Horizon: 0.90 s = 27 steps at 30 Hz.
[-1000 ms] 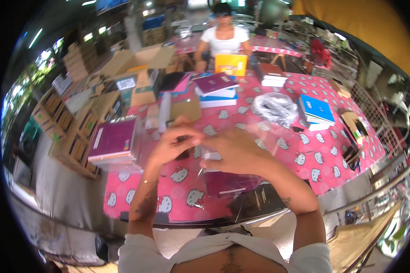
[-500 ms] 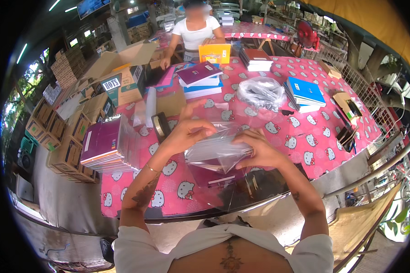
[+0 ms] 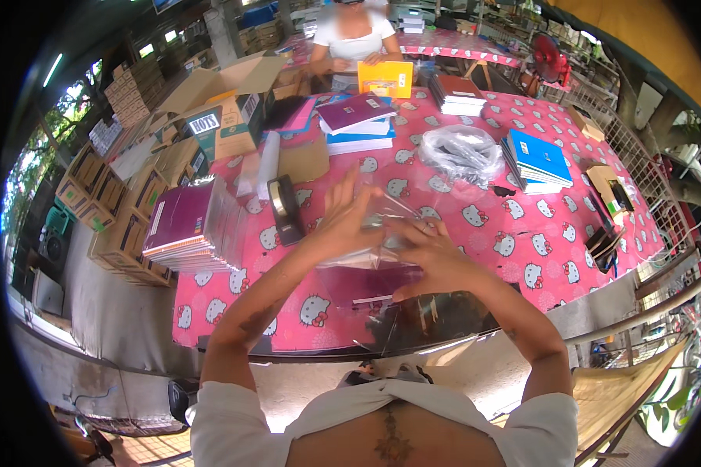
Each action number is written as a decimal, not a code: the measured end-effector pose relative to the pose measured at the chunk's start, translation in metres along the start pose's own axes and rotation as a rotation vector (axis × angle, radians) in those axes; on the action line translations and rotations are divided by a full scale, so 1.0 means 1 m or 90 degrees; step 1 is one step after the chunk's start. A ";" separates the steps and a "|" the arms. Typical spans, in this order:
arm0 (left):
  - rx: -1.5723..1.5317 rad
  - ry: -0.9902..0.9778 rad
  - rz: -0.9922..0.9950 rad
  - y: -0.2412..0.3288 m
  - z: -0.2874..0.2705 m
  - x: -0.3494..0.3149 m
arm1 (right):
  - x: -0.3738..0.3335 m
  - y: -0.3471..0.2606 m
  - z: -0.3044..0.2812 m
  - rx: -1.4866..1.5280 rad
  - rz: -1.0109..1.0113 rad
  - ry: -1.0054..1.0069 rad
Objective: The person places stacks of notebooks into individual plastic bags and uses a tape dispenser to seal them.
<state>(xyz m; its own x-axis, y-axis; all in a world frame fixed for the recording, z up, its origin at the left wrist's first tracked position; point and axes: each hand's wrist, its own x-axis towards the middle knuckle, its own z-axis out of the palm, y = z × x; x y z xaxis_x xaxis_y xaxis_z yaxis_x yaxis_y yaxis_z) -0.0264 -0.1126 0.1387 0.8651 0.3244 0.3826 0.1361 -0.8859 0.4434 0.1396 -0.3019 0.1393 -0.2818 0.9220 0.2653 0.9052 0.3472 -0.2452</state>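
Observation:
In front of me a purple notebook (image 3: 362,282) lies near the table's front edge, with a shiny clear plastic cover (image 3: 383,210) bunched over its upper part. My left hand (image 3: 349,224) pinches the plastic between thumb and forefinger, its other fingers raised. From the other side my right hand (image 3: 424,253) grips the plastic, fingers curled close to the left hand's. The hands and glare hide much of the notebook. Just left of them stands a black tape dispenser (image 3: 286,210). Farther left sits a stack of plastic-covered purple notebooks (image 3: 185,222).
A pink patterned cloth (image 3: 475,214) covers the table. Beyond my hands are stacked purple and blue books (image 3: 358,117), a plastic bundle (image 3: 461,152) and blue notebooks (image 3: 539,159). Cardboard boxes (image 3: 226,128) stand left. Across the table, a person holds a yellow book (image 3: 385,79).
My hands have come closer together over the notebook, drawing the plastic up between them. The person opposite has moved one hand from the pile at the side back toward the yellow book.

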 end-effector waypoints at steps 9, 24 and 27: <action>-0.486 -0.186 -0.338 -0.061 -0.025 -0.018 | 0.074 0.089 -0.003 0.673 0.302 0.014; -0.525 -0.146 -0.144 -0.043 -0.031 0.000 | 0.081 0.066 -0.018 0.726 0.201 0.104; -0.818 -0.085 -0.115 -0.032 -0.039 -0.011 | 0.067 0.066 -0.015 0.855 0.112 0.246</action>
<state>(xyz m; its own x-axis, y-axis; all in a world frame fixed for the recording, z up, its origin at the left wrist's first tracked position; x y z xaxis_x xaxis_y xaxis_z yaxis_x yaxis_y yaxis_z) -0.0596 -0.0749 0.1519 0.9343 0.3037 0.1865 -0.2370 0.1387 0.9616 0.1850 -0.2204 0.1549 0.1038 0.9416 0.3203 -0.1319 0.3322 -0.9339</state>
